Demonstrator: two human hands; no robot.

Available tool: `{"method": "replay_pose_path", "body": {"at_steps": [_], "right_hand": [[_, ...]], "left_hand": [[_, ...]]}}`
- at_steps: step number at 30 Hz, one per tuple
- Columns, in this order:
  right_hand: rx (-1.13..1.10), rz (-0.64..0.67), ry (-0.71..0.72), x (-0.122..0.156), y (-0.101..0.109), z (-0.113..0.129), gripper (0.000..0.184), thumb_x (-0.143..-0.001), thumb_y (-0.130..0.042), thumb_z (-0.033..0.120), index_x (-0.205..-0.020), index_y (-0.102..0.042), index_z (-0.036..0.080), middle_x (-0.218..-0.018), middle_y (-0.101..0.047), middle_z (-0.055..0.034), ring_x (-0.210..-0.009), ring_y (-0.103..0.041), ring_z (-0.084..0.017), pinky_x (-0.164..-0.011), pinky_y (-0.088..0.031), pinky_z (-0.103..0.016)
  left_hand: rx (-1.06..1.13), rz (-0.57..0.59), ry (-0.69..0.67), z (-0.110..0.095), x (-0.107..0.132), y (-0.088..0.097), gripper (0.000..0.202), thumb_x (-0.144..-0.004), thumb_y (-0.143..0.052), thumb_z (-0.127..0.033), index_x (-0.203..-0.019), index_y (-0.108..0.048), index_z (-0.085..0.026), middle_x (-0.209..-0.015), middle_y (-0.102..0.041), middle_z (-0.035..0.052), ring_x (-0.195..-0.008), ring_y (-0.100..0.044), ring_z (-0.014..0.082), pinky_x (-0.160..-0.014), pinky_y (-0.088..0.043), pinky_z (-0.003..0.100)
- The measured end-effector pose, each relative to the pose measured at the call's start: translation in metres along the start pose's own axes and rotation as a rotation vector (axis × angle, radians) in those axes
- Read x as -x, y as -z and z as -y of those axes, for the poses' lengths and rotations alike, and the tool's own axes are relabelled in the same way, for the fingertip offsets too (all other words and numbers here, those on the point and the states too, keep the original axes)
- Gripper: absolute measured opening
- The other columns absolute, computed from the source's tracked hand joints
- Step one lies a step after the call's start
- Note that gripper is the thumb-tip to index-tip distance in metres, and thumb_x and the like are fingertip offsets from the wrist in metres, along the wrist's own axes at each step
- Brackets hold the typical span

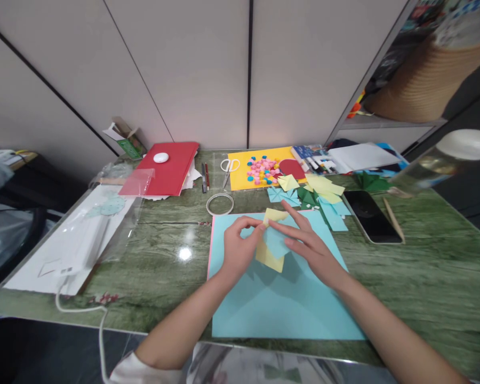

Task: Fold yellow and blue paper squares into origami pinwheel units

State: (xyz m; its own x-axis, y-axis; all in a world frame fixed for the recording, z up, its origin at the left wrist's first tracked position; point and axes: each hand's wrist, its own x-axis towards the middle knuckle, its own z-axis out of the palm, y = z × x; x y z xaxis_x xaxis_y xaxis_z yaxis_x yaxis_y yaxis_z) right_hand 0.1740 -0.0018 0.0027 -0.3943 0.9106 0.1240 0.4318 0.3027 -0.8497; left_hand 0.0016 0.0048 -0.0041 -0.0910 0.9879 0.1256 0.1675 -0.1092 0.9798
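My left hand (240, 246) and my right hand (308, 242) meet over a large light blue sheet (280, 304) lying on the green table (164, 250). Between them they pinch a small folded paper piece (272, 246), yellow on one side and light blue on the other. The left fingers are curled on its left edge. The right hand's fingers lie more stretched along its right side, thumb and forefinger on the paper.
Behind the hands lie folded yellow, blue and green paper shapes (316, 194), a tape ring (220, 204), white scissors (229, 166), a yellow sheet with coloured beads (260, 170), pens (205, 177), a red folder (166, 168) and a phone (371, 216). A white sheet in plastic (72, 240) lies left.
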Motion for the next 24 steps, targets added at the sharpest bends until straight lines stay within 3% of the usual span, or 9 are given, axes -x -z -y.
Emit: {"method": "replay_pose_path", "body": {"at_steps": [14, 20, 24], "right_hand": [[0.201, -0.015, 0.079, 0.002, -0.006, 0.002, 0.04, -0.089, -0.037, 0.04, -0.129, -0.039, 0.042, -0.15, -0.006, 0.0105, -0.137, -0.01, -0.025, -0.109, -0.014, -0.05], [0.456, -0.182, 0.108, 0.005, -0.013, 0.005, 0.037, -0.088, -0.038, 0.034, -0.123, -0.048, 0.043, -0.148, -0.019, 0.0083, -0.134, -0.018, -0.028, -0.107, -0.013, -0.053], [0.442, -0.352, 0.083, 0.004, -0.005, 0.001, 0.035, -0.087, -0.042, 0.035, -0.12, -0.054, 0.035, -0.143, -0.031, 0.0009, -0.129, -0.029, -0.027, -0.106, -0.017, -0.05]], "left_hand": [[0.03, 0.01, 0.013, 0.006, 0.001, 0.0, 0.013, -0.076, -0.058, -0.029, -0.073, -0.061, -0.017, -0.075, -0.061, 0.0019, -0.076, -0.053, 0.0147, -0.073, -0.041, 0.026], [0.046, 0.007, 0.066, 0.011, -0.001, -0.003, 0.01, -0.074, -0.059, -0.026, -0.07, -0.059, -0.017, -0.071, -0.058, -0.0003, -0.071, -0.051, 0.0129, -0.069, -0.039, 0.024], [0.061, -0.007, 0.075, 0.009, -0.003, 0.0, 0.009, -0.074, -0.057, -0.024, -0.068, -0.056, -0.017, -0.071, -0.057, -0.0009, -0.07, -0.051, 0.0124, -0.068, -0.04, 0.023]]}}
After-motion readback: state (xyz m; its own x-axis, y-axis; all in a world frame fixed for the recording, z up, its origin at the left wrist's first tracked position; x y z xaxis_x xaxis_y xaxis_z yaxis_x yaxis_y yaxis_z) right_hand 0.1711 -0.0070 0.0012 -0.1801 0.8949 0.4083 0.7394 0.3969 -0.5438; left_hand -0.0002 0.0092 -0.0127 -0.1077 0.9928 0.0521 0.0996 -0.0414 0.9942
